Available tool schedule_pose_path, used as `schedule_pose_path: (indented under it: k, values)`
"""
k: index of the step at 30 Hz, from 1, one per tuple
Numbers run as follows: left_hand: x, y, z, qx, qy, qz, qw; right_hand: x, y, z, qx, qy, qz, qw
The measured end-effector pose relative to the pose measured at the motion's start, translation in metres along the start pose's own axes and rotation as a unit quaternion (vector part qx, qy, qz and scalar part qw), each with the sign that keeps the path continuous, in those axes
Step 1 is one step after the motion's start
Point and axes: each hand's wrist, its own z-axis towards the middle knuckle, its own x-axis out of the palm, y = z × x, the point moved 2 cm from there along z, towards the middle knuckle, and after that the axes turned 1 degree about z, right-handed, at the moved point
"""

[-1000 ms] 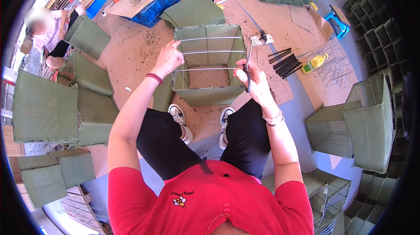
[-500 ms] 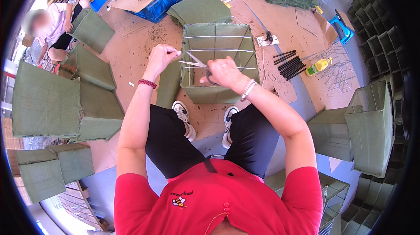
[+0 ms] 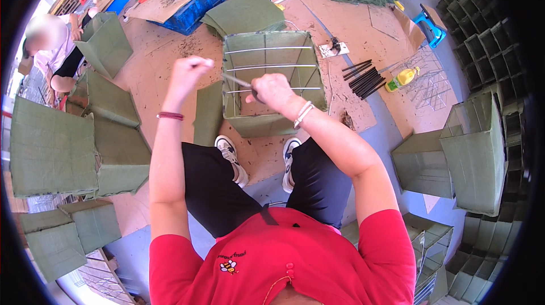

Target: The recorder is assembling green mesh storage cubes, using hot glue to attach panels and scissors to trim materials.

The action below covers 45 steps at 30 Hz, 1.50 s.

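In front of me a green fabric box (image 3: 272,126) on a wire frame stands with its open side up, and several metal rods (image 3: 284,67) cross the opening. My right hand (image 3: 272,91) is closed round the handles of a pair of scissors (image 3: 237,81) over that opening, their blades together and pointing left. My left hand (image 3: 188,73) is raised just left of the box's rim, fingers pinched; anything between them is too small to make out. A flat green piece (image 3: 208,113) leans by the box's left side.
Right of the box lie several black sticks (image 3: 366,81), a yellow bottle (image 3: 403,78) and wire grids (image 3: 431,86). Stacked green sheets (image 3: 244,13) lie beyond it. More green boxes (image 3: 54,146) stand at both sides. A co-worker (image 3: 54,44) sits far left.
The scissors' blades were apart and are now together. My left hand has moved away from the blade tips, to the left. The whole view has shifted slightly.
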Motion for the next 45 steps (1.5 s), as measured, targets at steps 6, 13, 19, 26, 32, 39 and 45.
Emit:
schedule_pose_path:
  k: [6, 13, 19, 26, 32, 39, 45]
  values:
    - [-0.124, 0.089, -0.047, -0.261, -0.206, 0.394, 0.857, -0.081, -0.104, -0.043, 0.233, -0.202, 0.300, 0.903]
    - [-0.082, 0.030, -0.039, 0.014, -0.261, 0.423, 0.868, 0.041, -0.253, -0.268, 0.470, -0.137, 0.263, 0.831]
    - [0.092, -0.065, -0.049, 0.170, 0.095, 0.147, 0.970, 0.176, -0.205, -0.436, 0.619, 0.027, 0.269, 0.737]
    - [0.208, -0.082, -0.046, 0.074, 0.376, 0.057, 0.922, 0.259, -0.113, -0.506, 0.708, 0.101, 0.393, 0.579]
    - [0.186, -0.079, -0.040, 0.076, 0.483, 0.097, 0.867, 0.280, -0.100, -0.537, 0.744, 0.099, 0.354, 0.558]
    - [0.143, -0.059, -0.058, 0.004, 0.428, 0.091, 0.899, 0.278, -0.158, -0.554, 0.770, 0.058, 0.137, 0.620]
    - [0.146, -0.059, -0.063, 0.047, 0.331, 0.109, 0.936, 0.263, -0.183, -0.553, 0.783, 0.038, 0.059, 0.618]
